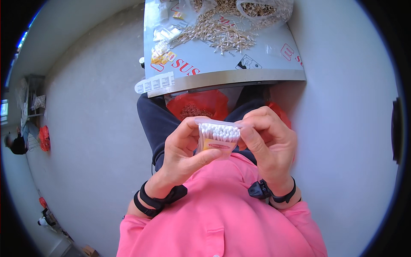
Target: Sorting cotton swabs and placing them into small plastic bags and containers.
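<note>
Between my hands, above my lap, is a small clear plastic bag of cotton swabs [218, 133], its white tips packed upright near the top edge. A yellow and red label card shows through its front. My left hand [182, 147] is closed around the bag's left side, thumb across the lower front. With thumb and fingers, my right hand [267, 141] pinches the bag's upper right corner. The rear of the bag is hidden.
Ahead stands a table [205, 64] with a metal front edge. On it lie a heap of loose cotton swabs [218, 36], yellow label cards [160, 55] and clear bags [167, 33]. A strip of printed labels [156, 82] overhangs its left corner. Below is a red bag [197, 103].
</note>
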A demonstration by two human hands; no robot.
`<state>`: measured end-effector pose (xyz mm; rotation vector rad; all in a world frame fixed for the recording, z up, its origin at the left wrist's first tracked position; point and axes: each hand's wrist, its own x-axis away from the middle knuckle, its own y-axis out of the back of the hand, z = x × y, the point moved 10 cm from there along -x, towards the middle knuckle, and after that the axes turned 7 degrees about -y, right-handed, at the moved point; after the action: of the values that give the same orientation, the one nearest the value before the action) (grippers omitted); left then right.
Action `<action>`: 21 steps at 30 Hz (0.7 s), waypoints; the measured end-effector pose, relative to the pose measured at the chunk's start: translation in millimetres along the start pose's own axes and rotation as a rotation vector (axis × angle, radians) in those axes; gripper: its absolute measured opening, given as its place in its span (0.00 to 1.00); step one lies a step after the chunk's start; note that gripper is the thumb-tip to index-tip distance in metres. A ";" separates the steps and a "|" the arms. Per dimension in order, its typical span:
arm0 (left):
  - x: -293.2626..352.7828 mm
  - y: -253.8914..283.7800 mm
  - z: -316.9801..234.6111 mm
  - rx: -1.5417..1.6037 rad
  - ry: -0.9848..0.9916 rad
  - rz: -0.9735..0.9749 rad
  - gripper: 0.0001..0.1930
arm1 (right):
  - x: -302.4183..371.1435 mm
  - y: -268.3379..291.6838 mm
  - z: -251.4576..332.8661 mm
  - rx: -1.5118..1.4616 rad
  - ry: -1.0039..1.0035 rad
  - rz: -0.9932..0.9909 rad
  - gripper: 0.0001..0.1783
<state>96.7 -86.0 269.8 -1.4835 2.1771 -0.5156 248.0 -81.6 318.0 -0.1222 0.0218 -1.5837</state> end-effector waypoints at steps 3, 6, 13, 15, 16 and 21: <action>-1.8 1.7 -7.0 -0.032 -0.023 -0.079 0.18 | -1.6 1.8 -6.1 -0.077 -0.028 0.028 0.02; -9.8 0.7 -20.8 -0.139 -0.074 -0.113 0.08 | 0.4 5.2 -10.2 -0.043 -0.047 0.024 0.01; -15.6 -6.0 -25.9 -0.366 -0.053 -0.118 0.03 | 5.3 16.2 -1.2 0.076 0.054 -0.022 0.01; -17.5 -4.9 -23.0 -0.472 -0.119 -0.109 0.04 | 3.2 17.9 -0.6 0.272 0.134 0.009 0.03; -19.2 -5.4 -22.6 -0.589 -0.172 -0.060 0.05 | 1.5 17.2 -2.0 0.322 0.156 0.018 0.04; -21.7 -22.8 -17.2 -0.988 -0.184 0.094 0.07 | 4.7 3.3 -17.4 0.528 0.277 0.133 0.10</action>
<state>111.4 -72.9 299.7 -1.7339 2.4303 0.8292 249.7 -87.5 300.7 0.5008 -0.1685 -1.4162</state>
